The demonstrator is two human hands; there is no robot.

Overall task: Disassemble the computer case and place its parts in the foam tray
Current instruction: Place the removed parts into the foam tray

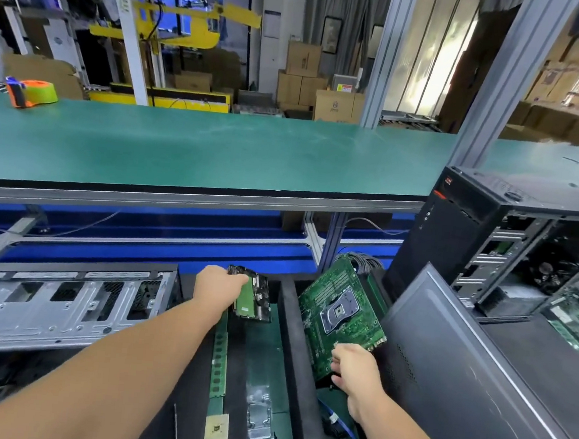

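At a factory workbench, near edge: a person's two bare hands work over a black foam tray (286,324) w/ long slots. Left hand (217,288) grips a hard drive (253,295) from its left side, fingers curled around the top edge, holding it tilted above the far end of the middle slot. Right hand (355,368) pinches the near edge of a green circuit board (341,315), thumb on the face, other fingers behind & not fully visible; board stands tilted in the right slot, its far end near a bundle of grey cables (361,260). Lying in the middle slot, near side: a memory stick (218,363) along the left wall, a square chip (216,429) just nearer, & a silver metal bracket (258,423) to the right of both. A thin screwdriver (176,430) rests on the foam left of the chip. Left of the tray lies a bare metal frame (56,307), flat. Right side: an open black computer case (509,252) stands upright, a dark side panel (469,385) leaning in front of it. Far left on the green table (217,150): an orange tape dispenser (29,93).
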